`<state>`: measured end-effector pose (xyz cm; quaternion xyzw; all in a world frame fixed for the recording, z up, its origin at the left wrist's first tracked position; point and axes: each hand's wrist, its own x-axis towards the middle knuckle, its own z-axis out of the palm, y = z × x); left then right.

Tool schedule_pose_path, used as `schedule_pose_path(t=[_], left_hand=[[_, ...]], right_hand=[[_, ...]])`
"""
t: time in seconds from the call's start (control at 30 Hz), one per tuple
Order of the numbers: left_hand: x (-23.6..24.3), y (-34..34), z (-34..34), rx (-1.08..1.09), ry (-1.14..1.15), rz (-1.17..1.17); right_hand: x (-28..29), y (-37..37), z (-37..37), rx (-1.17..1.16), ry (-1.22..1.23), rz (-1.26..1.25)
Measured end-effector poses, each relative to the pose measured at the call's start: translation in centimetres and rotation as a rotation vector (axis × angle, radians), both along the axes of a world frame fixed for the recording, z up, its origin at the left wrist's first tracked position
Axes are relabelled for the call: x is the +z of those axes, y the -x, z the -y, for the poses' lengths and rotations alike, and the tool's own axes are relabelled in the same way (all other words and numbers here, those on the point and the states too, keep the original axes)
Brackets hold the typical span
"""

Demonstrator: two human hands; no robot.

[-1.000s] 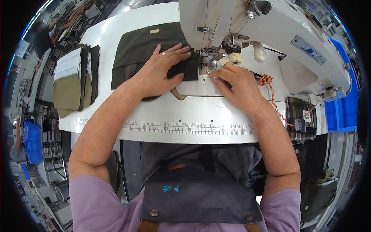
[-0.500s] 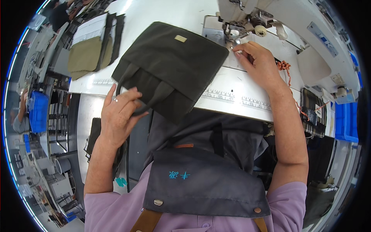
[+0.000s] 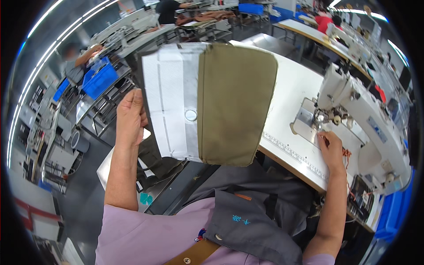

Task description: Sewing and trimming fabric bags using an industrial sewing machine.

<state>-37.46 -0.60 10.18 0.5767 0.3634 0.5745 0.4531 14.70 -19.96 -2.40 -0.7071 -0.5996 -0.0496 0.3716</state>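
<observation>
My left hand (image 3: 131,115) holds up a flat fabric panel (image 3: 238,104) by its left edge, thumb on top and fingers curled behind. The panel is olive, with a white backing strip down its left side and a small round disc near the seam. Part of a dark edge shows behind it. At the sewing machine's (image 3: 349,90) needle area, my right hand (image 3: 330,149) has its thumb and fingertips brought together over the metal plate (image 3: 306,118). What they pinch, if anything, is too small to make out.
Dark green fabric pieces (image 3: 159,165) lie on a low side surface below my left hand. A printed ruler (image 3: 293,154) runs along the white table's (image 3: 287,84) front edge. Orange cord (image 3: 347,154) hangs beside my right hand. Another person (image 3: 78,64) works beyond a blue bin (image 3: 100,78).
The dark green bag piece has left the tabletop. My left hand has lifted the olive and white panel. My view has swung left and up; my right hand stays by the needle.
</observation>
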Motion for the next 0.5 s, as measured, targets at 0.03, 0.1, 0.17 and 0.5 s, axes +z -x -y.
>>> schedule_pose_path(t=[0.03,0.1,0.17,0.5], left_hand=[[-0.2,1.3,0.7,-0.024,0.011,0.007],[-0.2,2.0,2.3,0.024,0.056,0.010],[-1.0,4.0,2.4,-0.009,0.049,0.016],[-4.9,12.6,1.7,0.203,0.160,0.018]], right_hand=[[0.1,0.0,-0.1,-0.008,-0.005,-0.021],[-0.1,-0.1,-0.2,-0.004,0.001,-0.031],[-0.2,-0.4,-0.2,-0.036,0.007,-0.017],[-0.9,-1.5,-0.6,-0.044,0.057,-0.018]])
